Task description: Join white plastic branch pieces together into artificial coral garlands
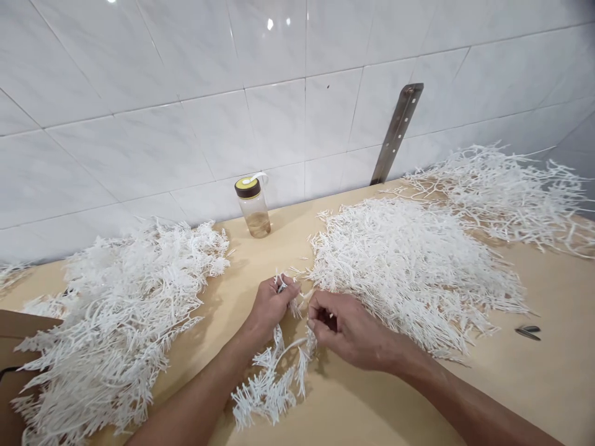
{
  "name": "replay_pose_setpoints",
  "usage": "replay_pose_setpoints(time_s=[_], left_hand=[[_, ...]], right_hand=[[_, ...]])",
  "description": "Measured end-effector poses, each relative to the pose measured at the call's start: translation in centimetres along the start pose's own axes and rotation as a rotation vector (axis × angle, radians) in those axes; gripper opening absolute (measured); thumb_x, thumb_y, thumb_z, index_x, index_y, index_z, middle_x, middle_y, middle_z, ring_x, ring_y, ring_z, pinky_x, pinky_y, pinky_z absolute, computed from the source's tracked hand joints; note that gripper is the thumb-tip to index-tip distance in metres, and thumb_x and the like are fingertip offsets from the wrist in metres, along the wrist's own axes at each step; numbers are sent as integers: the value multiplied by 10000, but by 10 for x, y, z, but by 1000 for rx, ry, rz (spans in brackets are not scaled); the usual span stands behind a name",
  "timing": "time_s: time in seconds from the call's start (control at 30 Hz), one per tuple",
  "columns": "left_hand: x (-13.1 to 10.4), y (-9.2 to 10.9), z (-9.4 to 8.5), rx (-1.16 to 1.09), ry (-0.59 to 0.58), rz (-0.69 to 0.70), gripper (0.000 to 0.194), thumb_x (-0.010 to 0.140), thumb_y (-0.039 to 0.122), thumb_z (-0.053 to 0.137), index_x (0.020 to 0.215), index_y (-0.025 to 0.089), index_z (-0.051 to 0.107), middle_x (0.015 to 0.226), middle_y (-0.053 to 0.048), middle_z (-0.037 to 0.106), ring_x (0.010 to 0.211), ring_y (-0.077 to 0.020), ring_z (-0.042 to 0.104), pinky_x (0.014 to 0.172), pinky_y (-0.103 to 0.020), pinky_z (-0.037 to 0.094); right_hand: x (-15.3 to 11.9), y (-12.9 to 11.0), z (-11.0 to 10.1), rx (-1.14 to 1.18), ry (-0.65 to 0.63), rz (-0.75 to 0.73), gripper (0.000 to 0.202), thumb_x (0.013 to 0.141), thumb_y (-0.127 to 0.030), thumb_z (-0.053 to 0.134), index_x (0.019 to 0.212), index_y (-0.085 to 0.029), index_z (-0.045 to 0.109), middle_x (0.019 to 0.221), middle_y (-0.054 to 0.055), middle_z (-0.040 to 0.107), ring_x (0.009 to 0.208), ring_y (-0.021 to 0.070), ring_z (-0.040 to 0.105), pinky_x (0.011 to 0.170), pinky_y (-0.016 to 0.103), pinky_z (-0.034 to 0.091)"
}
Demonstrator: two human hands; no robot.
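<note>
Near the table's middle my left hand is closed round a white plastic sprig, whose tips stick out above and below the fingers. Just to its right, my right hand is pinched at the upper end of a white branch; the fingertips hide what exactly they grip. Below both hands a white branch with feathery tips hangs down over the tabletop. Beyond my right hand lies a big pile of loose white sprigs. Another pile of white branches spreads along the left side.
A clear bottle with a dark and yellow lid stands near the tiled wall. A perforated metal strip leans on the wall. Bare white stems lie back right, small dark clippers at right. A brown box sits at left.
</note>
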State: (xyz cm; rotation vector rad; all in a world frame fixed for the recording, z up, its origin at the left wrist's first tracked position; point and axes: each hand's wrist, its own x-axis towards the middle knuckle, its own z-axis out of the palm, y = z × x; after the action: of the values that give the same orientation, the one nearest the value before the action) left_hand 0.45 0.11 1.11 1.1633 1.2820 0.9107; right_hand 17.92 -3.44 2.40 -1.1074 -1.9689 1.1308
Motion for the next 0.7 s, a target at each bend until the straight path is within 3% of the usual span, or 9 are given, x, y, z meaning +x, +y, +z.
replay_pose_setpoints(time_s=[0.1, 0.27, 0.33, 0.53, 0.7], left_hand=[[2, 1, -3, -53, 1, -28, 403, 661, 507, 782, 687, 164, 572, 508, 74, 418, 460, -70, 340, 477, -216, 264], [1, -1, -5, -117, -62, -23, 418, 660, 524, 792, 729, 162, 596, 469, 89, 371, 421, -57, 296, 447, -217, 214], [0, -1, -4, -123, -74, -23, 423, 650, 521, 803, 730, 162, 595, 468, 93, 360, 422, -55, 287, 442, -216, 209], [-2, 0, -1, -104, -102, 10, 434, 671, 538, 789, 743, 152, 603, 494, 82, 382, 438, -56, 308, 443, -216, 220], [-3, -2, 0, -67, -91, 53, 408, 684, 517, 791, 755, 146, 637, 487, 75, 409, 449, -64, 327, 460, -220, 244]], right_hand=[[-1, -3, -5, 18, 51, -10, 93, 870, -167, 516, 789, -202, 544, 675, -32, 550, 583, 105, 482, 523, 224, 390], [1, 15, -22, -258, 521, 9, 82, 895, -229, 527, 881, -197, 601, 834, 30, 625, 588, 121, 515, 568, 272, 437], [1, 19, -25, -327, 593, -7, 122, 898, -229, 523, 966, -192, 617, 970, 62, 638, 584, 113, 515, 583, 280, 451], [2, 12, -8, -198, 264, 78, 242, 924, -382, 542, 1006, -205, 684, 877, 44, 689, 644, 146, 582, 599, 283, 462], [5, 13, 1, -156, 200, 184, 212, 898, -360, 555, 887, -212, 707, 802, 25, 697, 657, 160, 590, 588, 281, 438]])
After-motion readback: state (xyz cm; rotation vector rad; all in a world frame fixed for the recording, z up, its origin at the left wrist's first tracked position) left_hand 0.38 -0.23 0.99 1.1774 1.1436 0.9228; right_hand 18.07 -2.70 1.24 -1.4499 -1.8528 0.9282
